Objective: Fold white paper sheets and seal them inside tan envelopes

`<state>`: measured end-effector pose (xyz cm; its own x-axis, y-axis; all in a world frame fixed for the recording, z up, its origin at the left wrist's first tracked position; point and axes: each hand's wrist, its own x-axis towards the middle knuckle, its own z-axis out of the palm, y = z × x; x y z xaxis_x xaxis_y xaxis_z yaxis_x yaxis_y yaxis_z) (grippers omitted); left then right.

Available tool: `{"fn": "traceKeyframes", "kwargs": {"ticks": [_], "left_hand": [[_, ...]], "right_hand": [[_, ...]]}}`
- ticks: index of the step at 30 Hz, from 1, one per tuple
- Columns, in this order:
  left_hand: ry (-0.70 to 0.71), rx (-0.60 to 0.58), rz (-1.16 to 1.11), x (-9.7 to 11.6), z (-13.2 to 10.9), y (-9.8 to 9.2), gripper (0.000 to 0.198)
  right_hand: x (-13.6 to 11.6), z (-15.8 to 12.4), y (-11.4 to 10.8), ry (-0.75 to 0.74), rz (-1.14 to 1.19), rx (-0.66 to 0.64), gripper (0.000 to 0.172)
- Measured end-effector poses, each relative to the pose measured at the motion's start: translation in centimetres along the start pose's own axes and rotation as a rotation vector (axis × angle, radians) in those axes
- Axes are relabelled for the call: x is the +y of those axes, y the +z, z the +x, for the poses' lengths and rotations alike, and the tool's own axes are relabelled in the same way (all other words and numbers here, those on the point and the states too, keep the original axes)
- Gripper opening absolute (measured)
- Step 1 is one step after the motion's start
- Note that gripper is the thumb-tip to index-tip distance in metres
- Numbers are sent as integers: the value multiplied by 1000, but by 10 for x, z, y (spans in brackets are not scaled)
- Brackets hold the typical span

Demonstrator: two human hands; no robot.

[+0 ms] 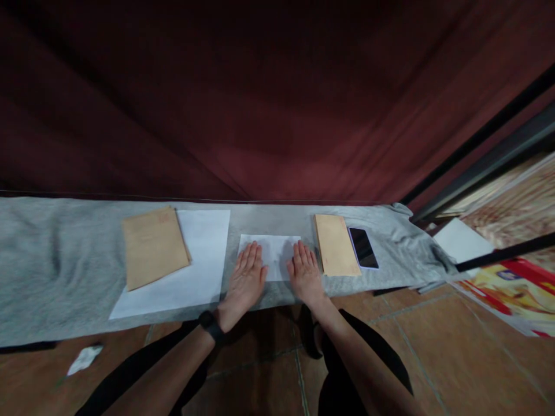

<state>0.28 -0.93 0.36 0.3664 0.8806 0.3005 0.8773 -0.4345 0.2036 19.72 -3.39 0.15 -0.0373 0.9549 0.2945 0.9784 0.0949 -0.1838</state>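
- Small white sheet (pixel 271 254) lies mid-tabletop (pixel 52 260) on the grey cloth, pinned under your palms.
- Your left hand (pixel 245 283) and right hand (pixel 304 274) press flat on it, each grip spread, pinching nothing.
- Progress, I'd judge: sheet flattened, not yet in the left envelope (pixel 154 245) or right envelope (pixel 336 245) beside the phone (pixel 363 247).
- Writing: faint print on the left envelope, too blurred to read.

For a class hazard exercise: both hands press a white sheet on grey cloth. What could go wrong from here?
The grey cloth is rumpled, so the white sheet under the left hand and right hand may slide or crease crookedly. The phone lies near the front edge beside a brown envelope; dragging the cloth might drop it.
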Motion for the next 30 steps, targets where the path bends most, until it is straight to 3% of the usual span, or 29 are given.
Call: {"fn": "traceKeyframes", "kwargs": {"ticks": [5, 11, 16, 30], "left_hand": [[127, -89, -43, 20, 12, 7, 58], [86, -223, 9, 7, 31, 16, 58], [103, -158, 37, -4, 33, 14, 58], [-78, -65, 86, -11, 27, 13, 62]], "right_hand": [[-27, 17, 1, -118, 217, -96, 55], [-44, 35, 15, -96, 248, -127, 54], [-39, 41, 19, -74, 146, -117, 53], [-3, 33, 26, 42, -27, -18, 61]]}}
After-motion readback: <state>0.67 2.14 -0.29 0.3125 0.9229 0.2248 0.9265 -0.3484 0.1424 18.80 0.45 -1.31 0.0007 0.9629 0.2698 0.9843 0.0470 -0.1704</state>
